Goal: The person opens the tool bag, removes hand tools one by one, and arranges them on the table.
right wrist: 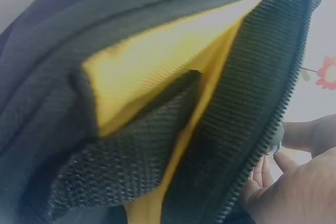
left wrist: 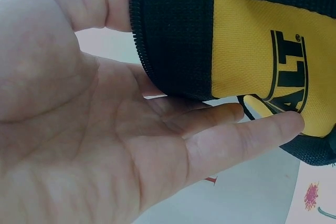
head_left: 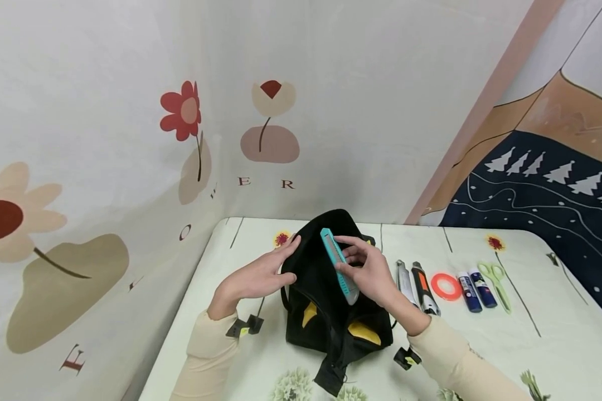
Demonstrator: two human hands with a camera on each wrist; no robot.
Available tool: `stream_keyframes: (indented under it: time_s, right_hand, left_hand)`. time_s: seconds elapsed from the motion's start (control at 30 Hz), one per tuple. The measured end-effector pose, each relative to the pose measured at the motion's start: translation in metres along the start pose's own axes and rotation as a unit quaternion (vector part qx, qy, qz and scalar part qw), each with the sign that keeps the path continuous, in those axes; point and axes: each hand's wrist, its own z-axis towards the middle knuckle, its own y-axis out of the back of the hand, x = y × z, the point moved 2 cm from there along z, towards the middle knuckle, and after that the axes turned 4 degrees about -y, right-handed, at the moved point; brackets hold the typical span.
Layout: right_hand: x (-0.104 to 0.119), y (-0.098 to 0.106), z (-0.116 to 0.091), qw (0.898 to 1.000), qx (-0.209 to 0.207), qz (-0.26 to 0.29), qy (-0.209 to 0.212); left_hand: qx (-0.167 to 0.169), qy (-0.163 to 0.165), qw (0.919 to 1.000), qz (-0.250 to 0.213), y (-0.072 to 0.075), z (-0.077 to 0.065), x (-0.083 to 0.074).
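A black tool bag (head_left: 306,328) with yellow panels stands on the table with its zipped mouth open. My left hand (head_left: 261,275) holds the left side of that mouth; in the left wrist view the thumb lies on the zip edge (left wrist: 137,40) and the fingers stretch along the yellow outer side. Over the opening, my right hand (head_left: 371,273) grips a turquoise utility knife (head_left: 333,253), tilted with its lower end toward me. Only a sliver of the turquoise knife (right wrist: 278,137) shows past the zip in the right wrist view, where the bag blocks much of the hand.
Right of the bag lie a grey utility knife (head_left: 404,281), a black and orange one (head_left: 424,287), an orange ring of tape (head_left: 435,285), two blue glue sticks (head_left: 469,292) and green scissors (head_left: 501,289). Printed cloth walls (head_left: 341,156) stand behind and left of the table.
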Motion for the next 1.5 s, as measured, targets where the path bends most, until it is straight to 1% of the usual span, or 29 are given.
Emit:
stream_keyframes:
  time_s: [0.23, 0.47, 0.6, 0.83, 1.07, 1.3, 1.5]
  right_hand:
    - [0.008, 0.016, -0.002, 1.000, -0.011, 0.003, 0.001]
    - [0.016, 0.047, -0.005, 0.999, -0.038, 0.020, -0.012]
    - [0.014, 0.063, -0.007, 0.998, -0.050, 0.020, -0.028]
    - [0.005, 0.085, -0.011, 0.997, -0.068, 0.017, -0.043]
    - [-0.005, 0.107, -0.015, 0.993, -0.087, 0.032, -0.066]
    - [-0.015, 0.132, -0.018, 0.989, -0.110, -0.006, -0.100]
    - [-0.028, 0.147, -0.022, 0.986, -0.129, -0.003, -0.110]
  left_hand:
    - [0.004, 0.001, 1.0000, -0.004, -0.001, 0.000, 0.001]
    - [0.005, 0.000, 1.0000, -0.002, 0.000, -0.001, 0.000]
    - [0.006, 0.000, 1.0000, 0.001, 0.001, -0.001, -0.001]
    - [0.004, 0.002, 1.0000, 0.004, 0.000, -0.001, 0.000]
    - [0.005, -0.003, 1.0000, 0.003, -0.001, -0.002, 0.001]
    - [0.004, -0.002, 1.0000, 0.003, 0.001, -0.003, 0.000]
    - [0.003, 0.001, 1.0000, 0.004, 0.001, -0.002, 0.000]
